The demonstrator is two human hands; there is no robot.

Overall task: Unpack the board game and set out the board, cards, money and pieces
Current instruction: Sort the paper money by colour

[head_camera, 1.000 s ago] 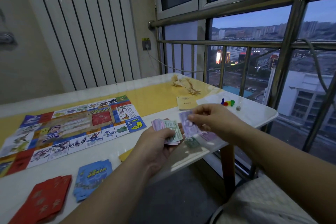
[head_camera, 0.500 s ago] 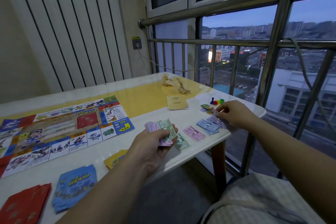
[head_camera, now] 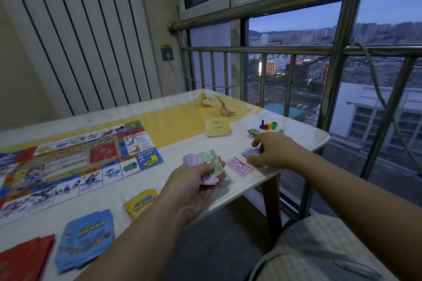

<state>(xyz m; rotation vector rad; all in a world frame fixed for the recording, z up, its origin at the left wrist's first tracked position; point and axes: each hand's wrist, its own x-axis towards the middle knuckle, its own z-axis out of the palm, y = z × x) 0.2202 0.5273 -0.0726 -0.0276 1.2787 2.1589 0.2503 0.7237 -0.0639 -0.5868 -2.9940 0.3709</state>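
1. White table (head_camera: 296, 141) beside a railed window (head_camera: 296, 50) at dusk carries the game; near its right front edge the left hand (head_camera: 194, 187) grips a fanned bundle of play money (head_camera: 205, 159), pink and green notes, thumb across the top.
2. A green note (head_camera: 226, 181) lies on the table, partly hidden under that hand.
3. Just right of it lies a pink note (head_camera: 239, 166), flat and alone.
4. The right hand (head_camera: 274, 150) arches over blue notes (head_camera: 250, 151), fingers bent and spread; whether it pinches them or only touches them I cannot tell.
5. Beyond that hand sits a small heap of notes (head_camera: 252, 132), then coloured pawns (head_camera: 268, 125) clustered near the far right corner.
6. A tan booklet (head_camera: 218, 128) lies left of the pawns, with crumpled wrapping (head_camera: 215, 104) behind it.
7. The board (head_camera: 68, 162) lies unfolded and flat across the table's left half.
8. Along the near edge are three card piles: yellow cards (head_camera: 140, 203), blue cards (head_camera: 86, 237) and red cards (head_camera: 25, 258), each loosely fanned.
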